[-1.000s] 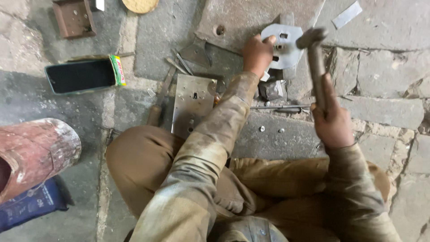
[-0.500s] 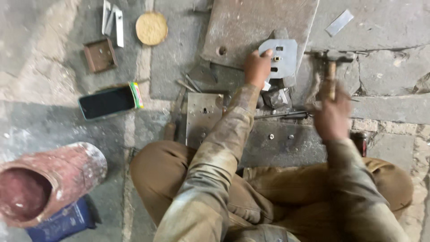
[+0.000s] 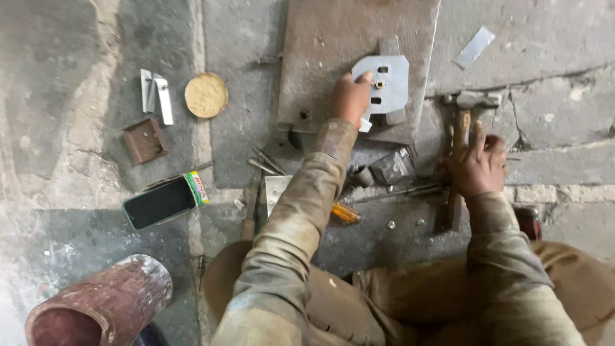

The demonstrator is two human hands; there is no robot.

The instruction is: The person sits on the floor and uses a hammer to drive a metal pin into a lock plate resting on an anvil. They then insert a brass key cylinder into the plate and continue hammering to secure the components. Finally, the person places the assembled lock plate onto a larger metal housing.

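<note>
My left hand [image 3: 350, 96] presses on the left edge of a pale grey metal plate [image 3: 389, 83] with several rectangular slots. That plate lies on a large flat steel slab [image 3: 333, 45] on the stone floor. My right hand [image 3: 477, 165] grips the wooden handle of a hammer [image 3: 462, 122]. The hammer's steel head rests low, just right of the slotted plate.
A dark phone [image 3: 161, 202] lies at left, with a rusty square box [image 3: 144, 141], a round yellowish disc [image 3: 205, 95] and small metal strips [image 3: 155, 93] beyond it. A rusty pipe [image 3: 102, 307] sits bottom left. Screwdrivers, rods and small metal parts [image 3: 394, 168] clutter the floor between my arms.
The hammer has come down from a raised, angled position to rest low beside the slotted plate. The view has shifted, bringing the plate and slab closer to centre.
</note>
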